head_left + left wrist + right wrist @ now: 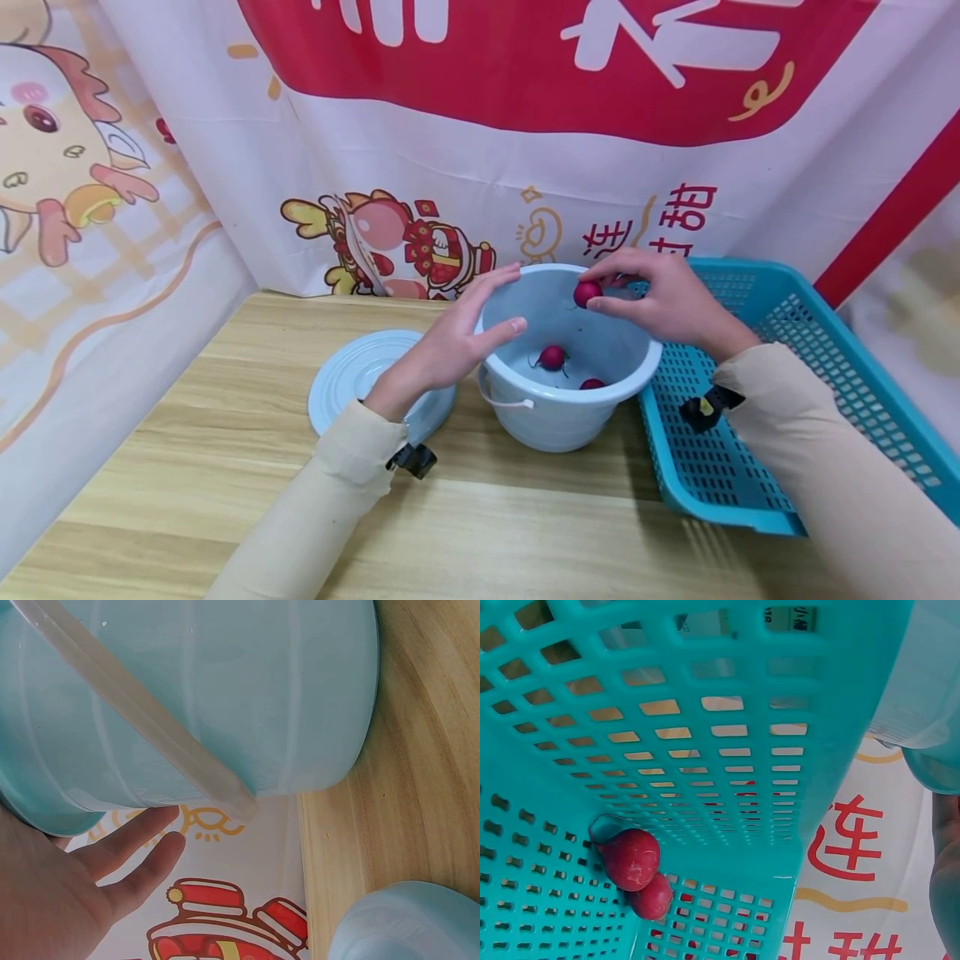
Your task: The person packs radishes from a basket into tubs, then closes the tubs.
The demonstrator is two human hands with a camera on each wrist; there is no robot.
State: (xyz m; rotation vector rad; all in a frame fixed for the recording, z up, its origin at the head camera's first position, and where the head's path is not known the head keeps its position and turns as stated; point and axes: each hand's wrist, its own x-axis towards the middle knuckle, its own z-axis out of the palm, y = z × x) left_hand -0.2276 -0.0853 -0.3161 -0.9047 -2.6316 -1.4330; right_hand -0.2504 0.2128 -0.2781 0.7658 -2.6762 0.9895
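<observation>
A light blue bucket (562, 421) stands upright on the table. Over its far right rim, my right hand (667, 292) pinches a small red radish (587, 293) between thumb and fingers. Inside the bucket lie a radish (552, 358) with thin roots and a partly hidden radish (592, 384). My left hand (453, 333) is at the bucket's left rim, its fingers fairly straight along the far outer side and its thumb above the opening. In the left wrist view, the fingers of that hand (52, 892) lie beside the bucket wall (240, 690).
A teal perforated basket (663, 467) stands to the bucket's right. In the right wrist view, two radishes, one (632, 859) in front of the other (652, 898), lie in it. The round blue lid (330, 392) rests left of the bucket. A printed cloth (525, 158) hangs behind.
</observation>
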